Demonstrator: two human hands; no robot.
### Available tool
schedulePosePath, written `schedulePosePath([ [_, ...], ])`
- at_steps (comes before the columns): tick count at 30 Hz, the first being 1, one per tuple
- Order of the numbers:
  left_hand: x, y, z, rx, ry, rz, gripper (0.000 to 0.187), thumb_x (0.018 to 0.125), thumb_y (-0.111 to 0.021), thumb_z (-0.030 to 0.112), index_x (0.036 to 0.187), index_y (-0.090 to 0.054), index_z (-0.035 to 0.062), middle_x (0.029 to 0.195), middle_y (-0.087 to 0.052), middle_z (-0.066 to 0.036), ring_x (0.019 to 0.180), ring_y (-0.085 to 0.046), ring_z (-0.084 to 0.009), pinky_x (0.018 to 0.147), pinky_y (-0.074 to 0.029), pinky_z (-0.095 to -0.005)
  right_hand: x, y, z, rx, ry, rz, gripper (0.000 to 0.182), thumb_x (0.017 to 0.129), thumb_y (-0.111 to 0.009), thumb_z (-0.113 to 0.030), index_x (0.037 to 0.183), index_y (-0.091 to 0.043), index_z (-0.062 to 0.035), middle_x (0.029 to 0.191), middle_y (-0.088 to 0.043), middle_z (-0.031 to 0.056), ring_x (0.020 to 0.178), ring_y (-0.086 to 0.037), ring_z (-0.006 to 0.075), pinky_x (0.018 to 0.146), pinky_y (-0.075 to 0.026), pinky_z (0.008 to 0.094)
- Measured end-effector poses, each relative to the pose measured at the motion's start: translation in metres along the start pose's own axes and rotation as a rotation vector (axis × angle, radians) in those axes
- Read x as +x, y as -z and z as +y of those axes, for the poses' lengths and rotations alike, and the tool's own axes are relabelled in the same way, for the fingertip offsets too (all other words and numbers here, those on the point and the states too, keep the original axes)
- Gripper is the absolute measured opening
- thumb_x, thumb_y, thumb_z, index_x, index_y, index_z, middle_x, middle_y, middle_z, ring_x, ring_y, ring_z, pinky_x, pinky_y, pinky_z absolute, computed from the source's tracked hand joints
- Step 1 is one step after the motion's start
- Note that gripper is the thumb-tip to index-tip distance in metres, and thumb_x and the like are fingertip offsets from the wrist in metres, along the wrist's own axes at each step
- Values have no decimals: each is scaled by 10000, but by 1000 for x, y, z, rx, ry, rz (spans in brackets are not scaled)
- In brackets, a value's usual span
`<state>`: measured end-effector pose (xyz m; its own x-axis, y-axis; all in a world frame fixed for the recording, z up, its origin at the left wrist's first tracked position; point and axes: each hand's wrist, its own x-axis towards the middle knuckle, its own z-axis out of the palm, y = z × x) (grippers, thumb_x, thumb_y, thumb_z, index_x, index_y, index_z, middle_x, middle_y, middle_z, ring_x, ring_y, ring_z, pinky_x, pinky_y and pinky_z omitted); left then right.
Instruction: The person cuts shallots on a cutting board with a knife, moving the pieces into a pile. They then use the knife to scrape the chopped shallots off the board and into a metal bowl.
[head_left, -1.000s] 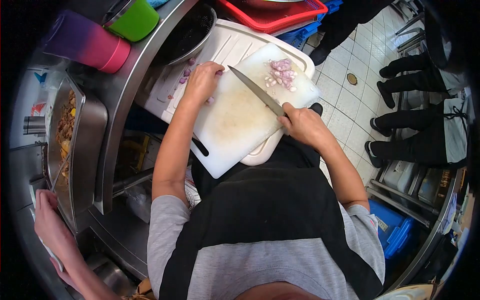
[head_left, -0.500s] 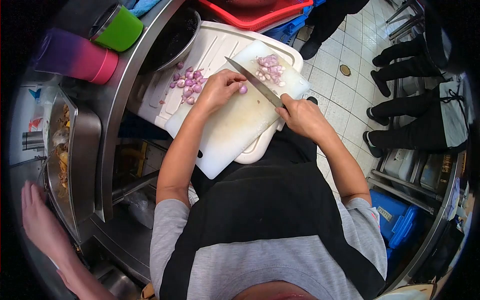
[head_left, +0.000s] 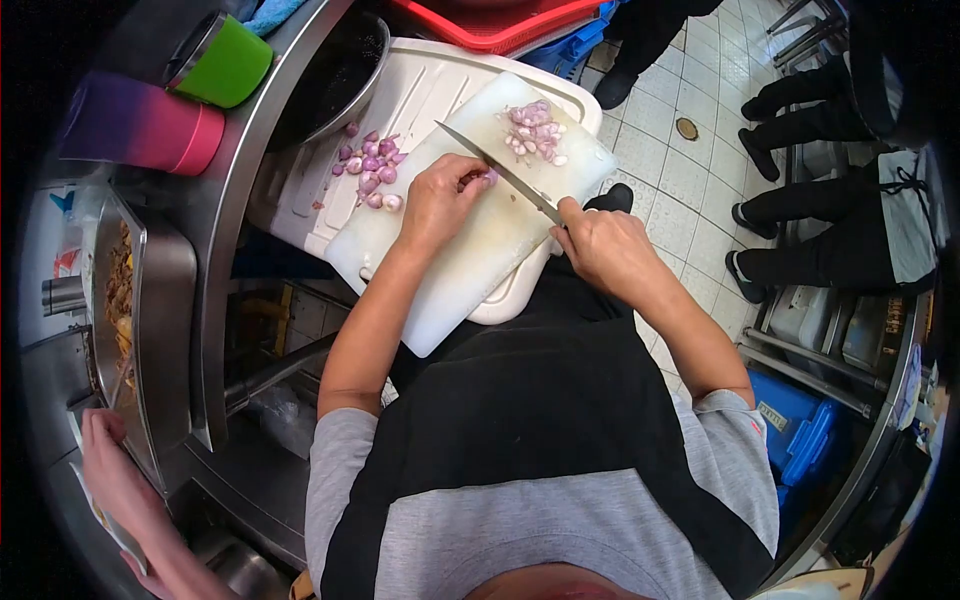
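Observation:
My left hand (head_left: 440, 203) is closed with its fingertips on a purple shallot (head_left: 490, 177), partly hidden by the fingers and the blade. In my right hand (head_left: 607, 247) is the handle of a kitchen knife (head_left: 510, 178), its long blade slanting across the white cutting board (head_left: 445, 275) right beside that shallot. Beyond the blade lies a heap of peeled, pale pink shallots (head_left: 535, 130) at the board's far right. Several loose purple shallots (head_left: 373, 160) rest left of the board, on the cream plastic lid (head_left: 440, 75) that supports it.
A metal bowl (head_left: 372, 85) and a red basket (head_left: 490, 38) stand behind. On the steel counter at left are a green cup (head_left: 228, 70), a pink-purple cup (head_left: 200, 140) and a food pan (head_left: 165, 320). Another person's hand (head_left: 115, 480) is at lower left; other people's legs (head_left: 815, 255) are at right.
The knife blade has come in closer against the shallot at my left fingertips. The other person's hand at lower left has moved down and now curls beside a pale object.

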<state>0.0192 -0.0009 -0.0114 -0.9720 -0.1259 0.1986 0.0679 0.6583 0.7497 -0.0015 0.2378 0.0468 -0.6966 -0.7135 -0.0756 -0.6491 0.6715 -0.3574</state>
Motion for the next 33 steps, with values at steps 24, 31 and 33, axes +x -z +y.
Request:
schedulePosePath([
  [24, -6, -8, -4, -87, -23, 127, 105, 826, -724, 40, 929, -736, 29, 915, -709, -107, 742, -690, -232, 670, -543, -314, 36, -28, -1, -23, 54, 23, 182, 939, -551, -178, 914, -490, -8, 640, -651, 202, 640, -684, 383, 563, -538, 483],
  [31, -7, -12, -9, -74, -42, 149, 103, 826, -724, 33, 929, -729, 26, 901, -702, -104, 719, -683, -224, 653, -540, -309, 19, 0, -5, -59, 63, -27, 202, 939, -561, -195, 916, -492, -6, 635, -651, 196, 644, -683, 391, 566, -537, 485],
  [33, -7, -11, -9, -66, -61, 144, 98, 828, -718, 26, 926, -722, 21, 898, -697, -104, 714, -681, -219, 649, -539, -309, 8, 0, -7, -50, 44, -34, 213, 937, -575, -199, 938, -480, -9, 649, -651, 195, 640, -671, 396, 562, -526, 494],
])
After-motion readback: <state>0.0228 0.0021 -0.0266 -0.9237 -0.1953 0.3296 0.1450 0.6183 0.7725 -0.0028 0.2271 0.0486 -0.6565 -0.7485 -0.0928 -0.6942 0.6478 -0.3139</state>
